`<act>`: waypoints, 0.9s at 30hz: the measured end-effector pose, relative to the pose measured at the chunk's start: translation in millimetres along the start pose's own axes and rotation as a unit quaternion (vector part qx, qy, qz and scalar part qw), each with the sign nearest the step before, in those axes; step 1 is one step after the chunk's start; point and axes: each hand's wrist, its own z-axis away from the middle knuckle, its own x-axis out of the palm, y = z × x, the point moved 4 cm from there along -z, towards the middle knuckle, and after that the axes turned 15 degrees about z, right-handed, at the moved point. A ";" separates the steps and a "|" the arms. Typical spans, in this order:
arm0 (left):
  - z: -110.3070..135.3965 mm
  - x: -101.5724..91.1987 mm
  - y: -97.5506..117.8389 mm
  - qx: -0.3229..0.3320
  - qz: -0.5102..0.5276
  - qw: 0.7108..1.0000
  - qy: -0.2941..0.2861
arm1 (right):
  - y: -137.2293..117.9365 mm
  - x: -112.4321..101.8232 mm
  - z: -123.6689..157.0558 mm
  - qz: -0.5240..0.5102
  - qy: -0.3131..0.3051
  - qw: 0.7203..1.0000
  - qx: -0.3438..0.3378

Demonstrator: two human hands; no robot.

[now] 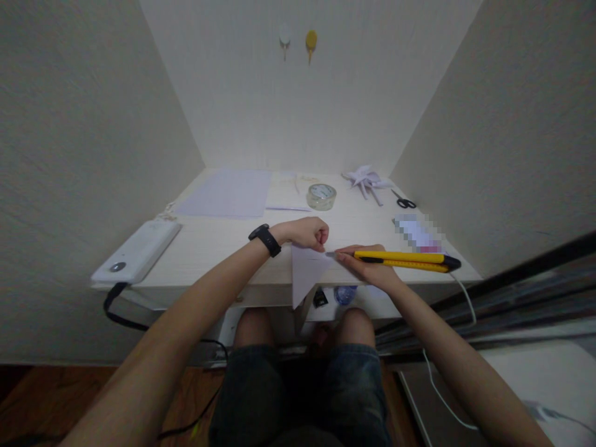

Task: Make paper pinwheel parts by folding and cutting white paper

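A yellow and black box cutter (405, 259) lies in my right hand (370, 263), which is closed around its front part. Its blade points left and meets the upper right part of a folded white sheet of paper (310, 270). The paper tapers to a point that hangs over the table's front edge. My left hand (311, 233), below a black wristwatch, is curled closed and presses on the paper's top edge, close to the blade tip. Whether its fingers pinch anything more is hidden.
Behind my hands stand a roll of clear tape (321, 197) and a paper pinwheel (365, 178). Flat white sheets (228, 194) lie back left. Scissors (404, 201) and a blurred-out object (419, 234) are at right. A white power strip (137, 251) occupies the left edge.
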 end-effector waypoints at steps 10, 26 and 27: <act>0.5 -1.3 0.0 0.001 0.012 1.000 0.001 | -2.5 -0.2 0.7 -0.001 -0.005 1.000 0.007; 0.7 -0.7 0.3 -0.016 0.038 0.998 -0.050 | -5.6 -0.2 3.6 0.013 0.010 1.000 -0.020; 0.5 -0.7 0.4 -0.014 0.034 0.998 -0.057 | -6.2 -0.2 3.9 0.016 0.015 0.999 -0.028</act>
